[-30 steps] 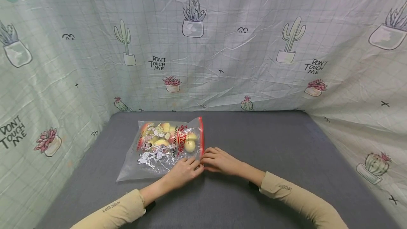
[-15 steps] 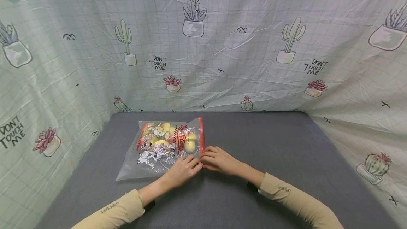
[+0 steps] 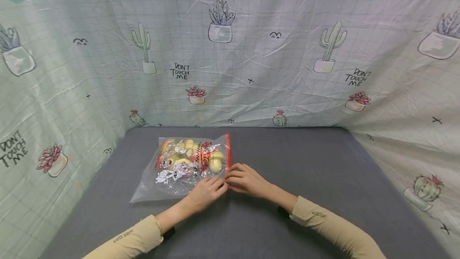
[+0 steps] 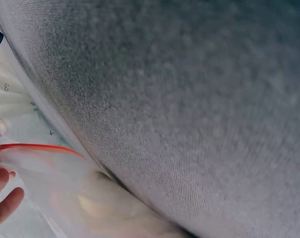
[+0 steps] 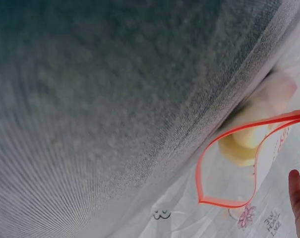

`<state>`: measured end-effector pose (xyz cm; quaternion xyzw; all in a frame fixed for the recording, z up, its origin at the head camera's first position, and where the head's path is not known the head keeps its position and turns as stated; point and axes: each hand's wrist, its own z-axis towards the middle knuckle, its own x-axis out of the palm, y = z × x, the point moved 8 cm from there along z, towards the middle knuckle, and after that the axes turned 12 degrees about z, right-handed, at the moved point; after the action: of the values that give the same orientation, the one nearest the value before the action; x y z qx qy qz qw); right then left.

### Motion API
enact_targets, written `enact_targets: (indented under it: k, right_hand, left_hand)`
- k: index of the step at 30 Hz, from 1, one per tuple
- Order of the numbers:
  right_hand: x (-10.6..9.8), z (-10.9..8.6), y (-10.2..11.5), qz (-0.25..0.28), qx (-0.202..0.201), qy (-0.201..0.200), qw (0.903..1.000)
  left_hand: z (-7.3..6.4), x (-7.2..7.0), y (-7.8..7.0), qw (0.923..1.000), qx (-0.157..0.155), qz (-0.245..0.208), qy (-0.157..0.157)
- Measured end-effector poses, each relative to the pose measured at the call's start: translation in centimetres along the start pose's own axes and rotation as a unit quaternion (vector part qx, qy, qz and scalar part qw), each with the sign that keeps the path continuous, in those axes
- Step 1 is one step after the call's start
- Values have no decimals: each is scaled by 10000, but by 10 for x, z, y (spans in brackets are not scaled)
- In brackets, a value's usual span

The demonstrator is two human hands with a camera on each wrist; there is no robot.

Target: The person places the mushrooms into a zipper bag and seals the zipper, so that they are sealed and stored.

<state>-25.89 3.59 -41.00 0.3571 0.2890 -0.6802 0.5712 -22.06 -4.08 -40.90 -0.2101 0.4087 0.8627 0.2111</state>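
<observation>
A clear zip bag [image 3: 179,173] with cartoon print lies on the grey table, its red zip strip [image 3: 228,151] towards the right. Yellow and reddish round fruits show through the plastic, one yellow fruit [image 3: 215,166] close to the strip. At the strip's near end, my left hand [image 3: 206,193] pinches the bag's edge. Right beside it, my right hand [image 3: 248,179] pinches the same strip with its fingertips. Seen from the right wrist, the bag's red-rimmed mouth [image 5: 200,178] gapes at the far end and narrows towards the fingers. Exact fingertip contact is partly hidden.
Grey cloth covers the table [image 3: 287,151]. A pale curtain [image 3: 248,59] printed with cacti hangs behind it and along both sides. Dark bands sit at both wrists below the beige sleeves.
Both hands have shifted very slightly left along with the bag's near edge, fingertips staying at the zip strip. The camera view has moved a little; the fruits look unmoved.
</observation>
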Motion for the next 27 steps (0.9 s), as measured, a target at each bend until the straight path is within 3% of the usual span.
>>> enact_targets:
  k: [13, 18, 27]
  right_hand:
    - [1, 5, -1, 35, -393, -58, 9992]
    - [3, 2, -14, -115, -223, 24, 9997]
    - [6, 2, -21, -437, -219, 222, 9986]
  left_hand:
    - [1, -5, 0, 9977, 549, -46, -394]
    - [5, -10, -2, 9958, 788, 135, -447]
    - [6, -9, -2, 9965, 661, 363, -348]
